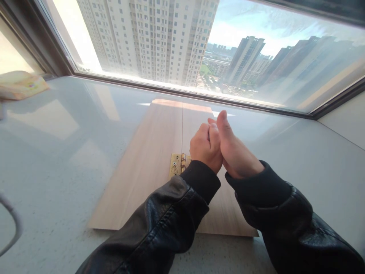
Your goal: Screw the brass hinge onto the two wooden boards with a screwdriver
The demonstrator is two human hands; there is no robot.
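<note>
My left hand (pixel 203 148) is curled into a fist above the right-hand board, beside the hinge. Whatever it may hold is hidden. Against that fist presses the palm side of my right hand (pixel 238 152), its thumb stretched up and its other fingers mostly hidden behind the left hand. Below lie two pale wooden boards, the left board (pixel 134 171) and the right board (pixel 219 219), edge to edge along a thin seam. A brass-coloured hinge (pixel 175 164) sits across the seam, with screws in its left leaf. My left hand and sleeve cover most of its right leaf.
The boards rest on a white speckled sill (pixel 57 182). A dark window frame (pixel 185 91) runs behind them, with tall buildings outside. At the far left lie a yellowish packet (pixel 23 85) and a grey curved cable (pixel 13 224). Sunlight reflects off the sill.
</note>
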